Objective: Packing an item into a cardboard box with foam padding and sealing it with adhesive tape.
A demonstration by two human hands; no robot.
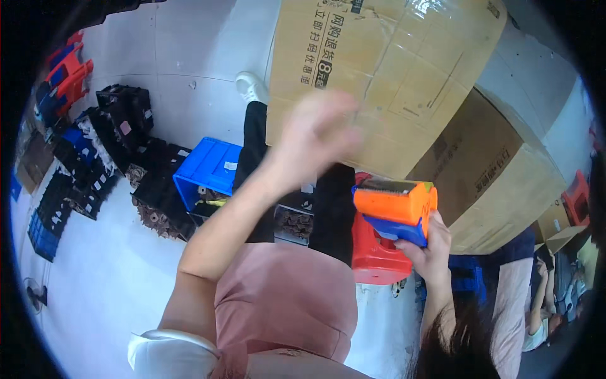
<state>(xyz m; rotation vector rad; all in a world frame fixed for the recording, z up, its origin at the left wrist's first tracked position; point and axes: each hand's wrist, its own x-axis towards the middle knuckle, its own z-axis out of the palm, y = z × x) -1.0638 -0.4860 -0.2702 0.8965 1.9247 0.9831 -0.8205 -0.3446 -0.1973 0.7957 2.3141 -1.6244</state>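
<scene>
Far left on the pale floor lie red and blue plastic parts [66, 72] and black trays [101, 148], then a blue bin [208, 167]. The left hand [315, 136], blurred, rests against the big cardboard box [385, 82]; whether its fingers are spread, I cannot tell. Below, a red stool [375, 252]. The right hand [426, 249] is clamped on the orange and blue tape dispenser [398, 208], just beside the box's lower edge.

Large cardboard box [391, 82] fills upper centre and right. Left hand [315, 136] lies against its front face; right hand [428, 247] sits lower right, holding tape dispenser [396, 210] just below the box. Stool [374, 252] stands beneath the dispenser. Bin [208, 170] left of the arm; trays [107, 145] farther left on floor [101, 278].
</scene>
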